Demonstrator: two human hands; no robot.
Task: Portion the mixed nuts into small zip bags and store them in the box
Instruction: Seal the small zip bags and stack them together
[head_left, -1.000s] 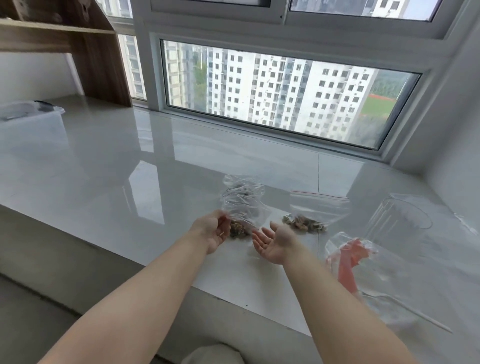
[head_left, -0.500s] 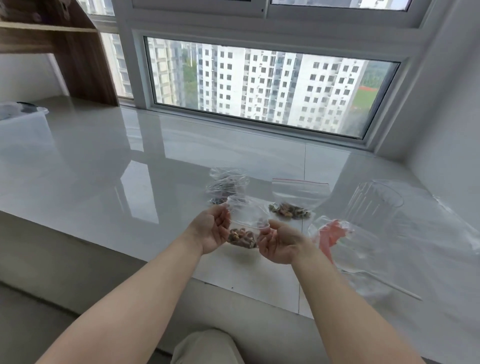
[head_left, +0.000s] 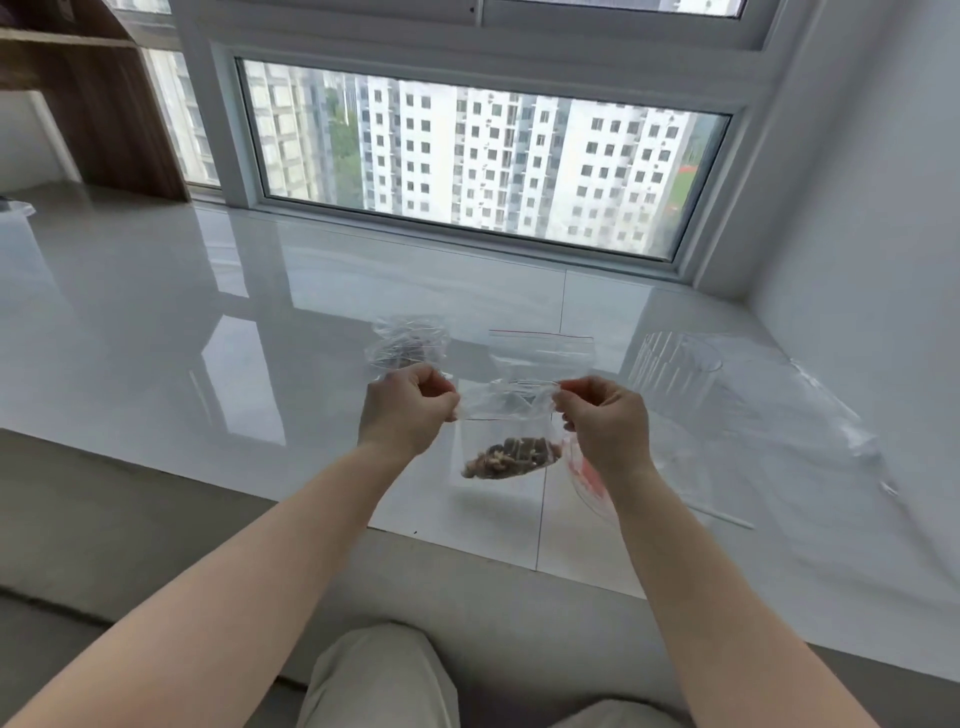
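A small clear zip bag (head_left: 506, 434) with mixed nuts in its bottom hangs above the white sill. My left hand (head_left: 402, 410) pinches its top left corner. My right hand (head_left: 605, 421) pinches its top right corner, so the top edge is stretched between them. Behind it on the sill lies another zip bag (head_left: 540, 351) with a red strip along its top, and a crumpled clear bag (head_left: 408, 345) with dark nuts sits further left. The clear storage box (head_left: 13, 218) shows only at the far left edge.
A clear ribbed plastic cup (head_left: 675, 371) stands at the right. A large clear bag (head_left: 810, 415) is spread beyond it, and a bag with red print (head_left: 589, 478) lies under my right wrist. A wooden shelf (head_left: 104, 104) stands at the back left.
The bag with nuts has been lifted off the sill and now hangs between both hands, which moved apart and grip its top corners. One second ago my right hand was open, palm up.
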